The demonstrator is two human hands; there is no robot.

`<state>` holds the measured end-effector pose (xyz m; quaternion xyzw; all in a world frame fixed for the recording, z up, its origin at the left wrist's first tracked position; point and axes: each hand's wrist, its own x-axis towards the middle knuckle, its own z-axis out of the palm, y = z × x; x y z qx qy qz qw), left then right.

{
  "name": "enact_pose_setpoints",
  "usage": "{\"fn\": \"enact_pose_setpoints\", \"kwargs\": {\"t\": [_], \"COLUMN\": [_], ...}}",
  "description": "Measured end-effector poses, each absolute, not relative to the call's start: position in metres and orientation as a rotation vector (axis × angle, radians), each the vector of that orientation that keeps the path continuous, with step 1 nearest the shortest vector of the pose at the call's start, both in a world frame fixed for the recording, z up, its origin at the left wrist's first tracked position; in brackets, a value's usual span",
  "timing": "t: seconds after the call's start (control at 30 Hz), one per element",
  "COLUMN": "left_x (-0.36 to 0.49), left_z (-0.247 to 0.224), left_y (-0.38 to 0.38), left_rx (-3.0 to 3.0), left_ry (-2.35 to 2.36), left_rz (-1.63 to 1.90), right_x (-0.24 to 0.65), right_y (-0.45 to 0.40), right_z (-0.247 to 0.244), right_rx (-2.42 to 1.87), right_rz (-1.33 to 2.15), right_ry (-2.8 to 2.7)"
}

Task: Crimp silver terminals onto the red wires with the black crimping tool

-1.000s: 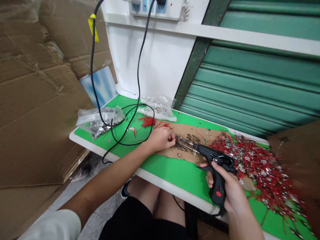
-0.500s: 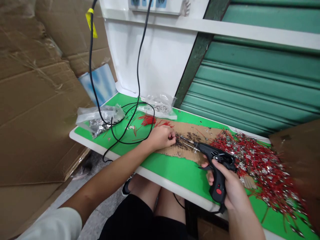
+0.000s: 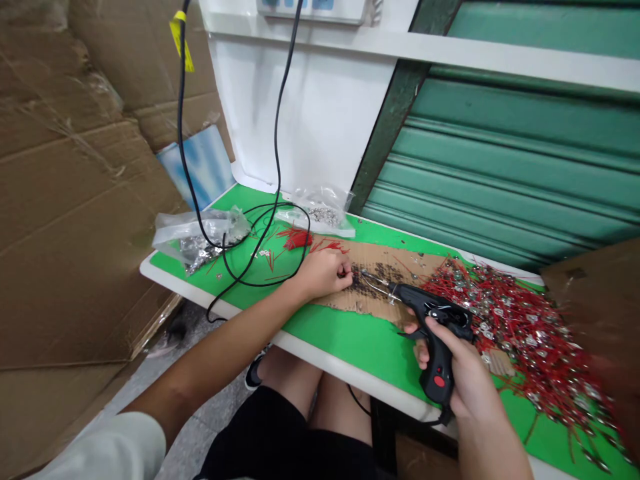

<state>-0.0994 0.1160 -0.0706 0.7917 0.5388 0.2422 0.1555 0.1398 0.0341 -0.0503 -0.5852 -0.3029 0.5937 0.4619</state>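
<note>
The black plastic pistol-shaped soldering gun point(image 3: 425, 304) sits in the right hand point(image 3: 463, 367), over the right part of the table. Its grip lies between the thumb, along the near right side, and the fingers curled around the front; its slim metal tip points left, over a scorched brown corrugated cardboard strip point(image 3: 400, 259).

Just left of that tip, the left hand point(image 3: 323, 272) rests at the strip, thumb and forefinger pressed together; whether anything is pinched there I cannot tell.

To the right spreads a heap of red wires with shiny metal pieces point(image 3: 520, 333). Left of the strip's far end lies a bundle of red wires point(image 3: 300, 240), with two clear plastic bags of metal parts point(image 3: 323, 217) point(image 3: 195, 237) at the far left, all on a white-edged green tabletop point(image 3: 325, 337).
</note>
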Motion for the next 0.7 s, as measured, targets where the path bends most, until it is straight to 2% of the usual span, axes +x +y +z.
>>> {"fn": "enact_pose_setpoints", "kwargs": {"t": [0.7], "left_x": [-0.1014], "left_z": [-0.0706], "left_y": [0.1163], "left_rx": [2.235], "left_ry": [1.560], "left_rz": [0.729], "right_x": [0.1403], "right_y": [0.0351], "right_z": [-0.0506], "right_rx": [-1.476], "right_rz": [1.461], "right_ry": [-0.750]}}
